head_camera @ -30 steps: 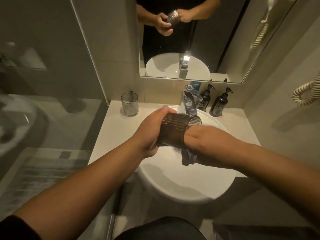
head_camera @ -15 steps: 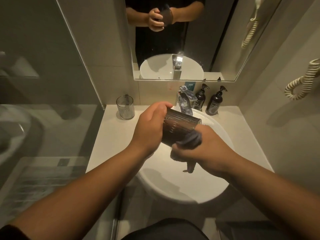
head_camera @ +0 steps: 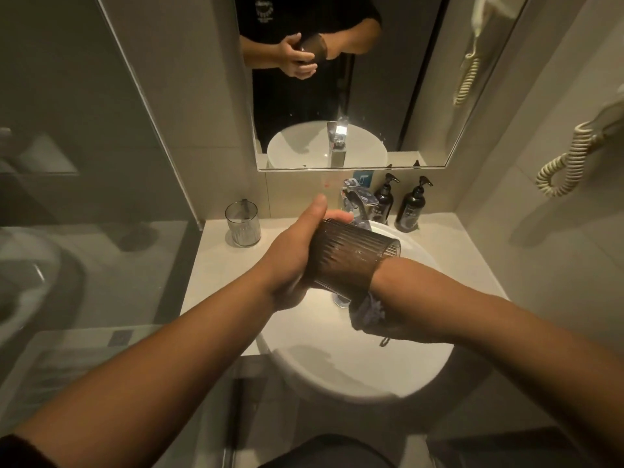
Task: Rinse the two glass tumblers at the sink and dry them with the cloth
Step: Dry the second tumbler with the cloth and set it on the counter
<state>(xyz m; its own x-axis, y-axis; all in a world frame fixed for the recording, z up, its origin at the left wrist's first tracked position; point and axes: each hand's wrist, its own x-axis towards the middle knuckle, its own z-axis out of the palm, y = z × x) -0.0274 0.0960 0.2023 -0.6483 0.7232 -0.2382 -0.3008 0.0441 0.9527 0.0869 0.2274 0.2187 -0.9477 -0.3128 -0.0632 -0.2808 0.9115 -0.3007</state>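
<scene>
Over the white sink, my left hand grips a dark ribbed glass tumbler lying on its side, mouth to the right. My right hand is pushed into the tumbler up to the wrist, so its fingers show only dimly through the ribbed glass. The grey cloth goes in with that hand, and a bunched end hangs out below the wrist. A second, clear ribbed tumbler stands upright on the counter at the back left, apart from both hands.
A chrome faucet stands right behind the held tumbler. Two dark pump bottles sit at the back right of the counter. A mirror hangs above, a coiled cord on the right wall, a glass partition to the left.
Half a second ago my right hand held the cloth outside, under the tumbler's mouth. Now it has gone inside the tumbler with the cloth. My left hand keeps its grip.
</scene>
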